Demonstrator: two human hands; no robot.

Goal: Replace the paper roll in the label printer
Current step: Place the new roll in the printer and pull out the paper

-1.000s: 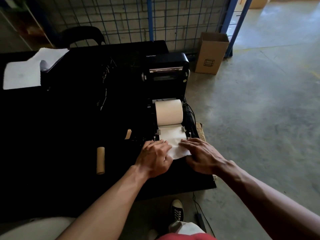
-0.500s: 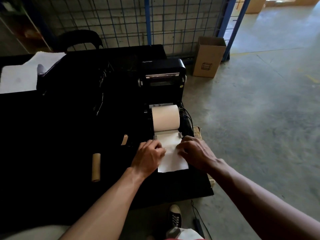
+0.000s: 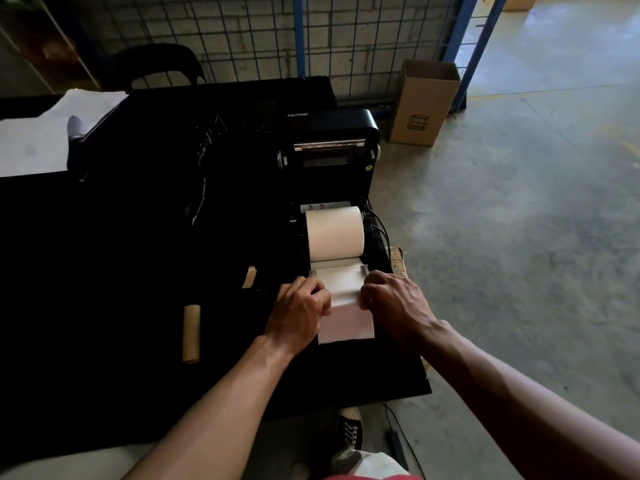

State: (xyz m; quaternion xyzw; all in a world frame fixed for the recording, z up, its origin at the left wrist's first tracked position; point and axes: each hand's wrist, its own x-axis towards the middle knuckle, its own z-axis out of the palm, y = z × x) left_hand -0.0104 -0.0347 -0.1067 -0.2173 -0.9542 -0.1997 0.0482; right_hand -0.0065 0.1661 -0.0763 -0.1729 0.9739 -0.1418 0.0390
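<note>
The new paper roll (image 3: 334,233) already sits in the open printer (image 3: 329,174) at the frame's centre, its loose end (image 3: 346,306) drawn forward between the side guides. The left hand (image 3: 298,311) and right hand (image 3: 393,304), fingers curled, press the sheet's two edges. The empty cardboard core (image 3: 191,333) lies at lower left. Closing the lid appears to remain.

The left hand (image 3: 298,308) and right hand (image 3: 393,299) cover the paper strip's (image 3: 344,299) side edges; their fingertips are hidden. The dark table (image 3: 104,271) swallows detail. Forearms run off the bottom edge.
</note>
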